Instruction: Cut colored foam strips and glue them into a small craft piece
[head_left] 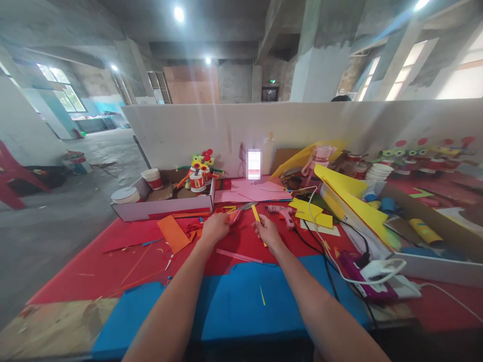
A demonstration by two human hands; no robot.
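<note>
So the right hand [267, 230] has a thin yellow strip [256, 213] pinched between thumb and fingers, one end poking up past them, out over the red table cover [139, 269]. The left hand [216, 229] is curled right by the red-handled scissors [237, 216]. It's a bit small and soft there, so I honestly can't tell if those fingers are closed on the handles or just resting against them.

What I'd worry about: the blades point toward the strip and sit pretty close to the right fingertips. If the scissors swing or slip, that could be a nick, or a crooked snip. The strip is skinny too, so a hard squeeze or a twist would probably crease it, and a loose pinch might let it drop into the other scraps, like the orange paper [174, 234] on the left.

The pink glue gun [284, 213] lies just beyond the right hand. No clue whether it's hot, but if it is, a careless knuckle could get burned. Its side of the table has a black cord [315, 245] and a white cable [327, 256] looping about, so a forearm snagging one could drag stuff around.
</note>
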